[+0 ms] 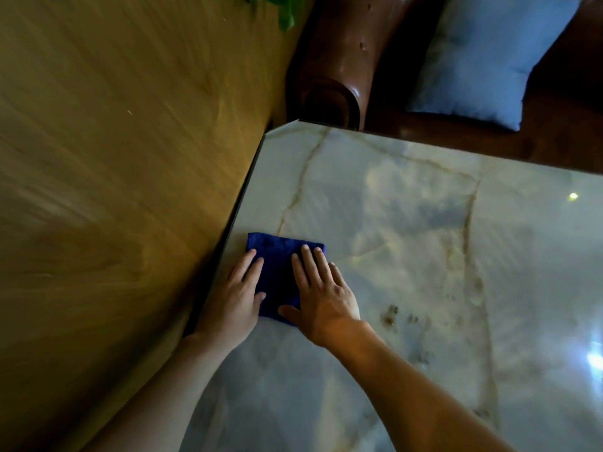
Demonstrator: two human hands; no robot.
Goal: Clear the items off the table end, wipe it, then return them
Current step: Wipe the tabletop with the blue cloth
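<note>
A folded dark blue cloth lies flat on the glossy marble table, close to its left edge. My left hand presses flat on the cloth's left side, fingers spread. My right hand lies flat on the cloth's right side, palm down, fingers apart. Neither hand curls around the cloth. No other items show on this end of the table.
The wooden floor lies to the left of the table edge. A dark wooden sofa arm and a light blue cushion stand beyond the far edge. Green leaves show at the top. Brown marks spot the marble right of my hands.
</note>
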